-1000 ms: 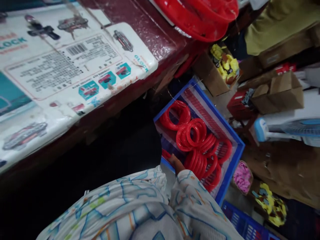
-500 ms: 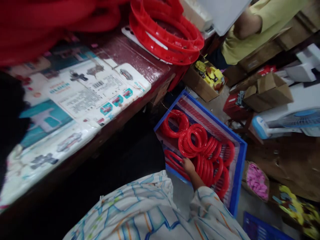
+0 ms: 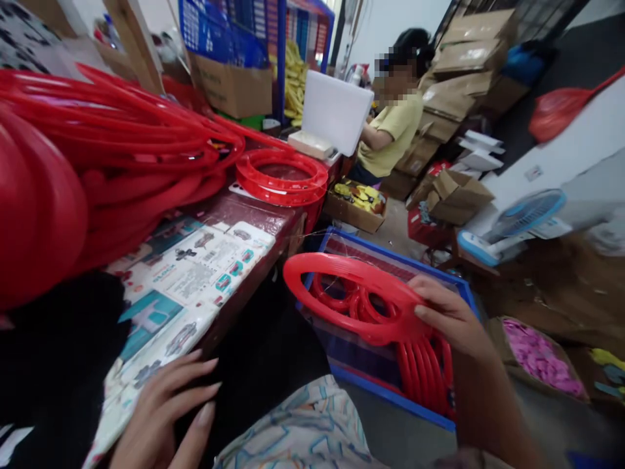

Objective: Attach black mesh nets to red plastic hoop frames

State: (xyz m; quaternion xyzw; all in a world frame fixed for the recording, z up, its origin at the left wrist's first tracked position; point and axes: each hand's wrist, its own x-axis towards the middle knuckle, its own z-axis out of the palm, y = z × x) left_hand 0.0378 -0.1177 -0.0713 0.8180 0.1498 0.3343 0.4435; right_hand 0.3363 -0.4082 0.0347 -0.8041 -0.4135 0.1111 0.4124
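Observation:
My right hand is closed on a red plastic ring, held flat above a blue crate that holds several more red rings. My left hand lies with fingers stretched out on the edge of the table, by a printed card sheet; it holds nothing. A large pile of red hoops fills the table's left side. A stack of red rings sits at the table's far end.
A person in a yellow shirt sits beyond the table by a white box. Cardboard boxes, a box of yellow toys, a blue fan and a box of pink parts stand on the floor to the right.
My right hand has lifted one red ring out of the blue crate. The view has swung upward, and my left hand now shows on the table's edge.

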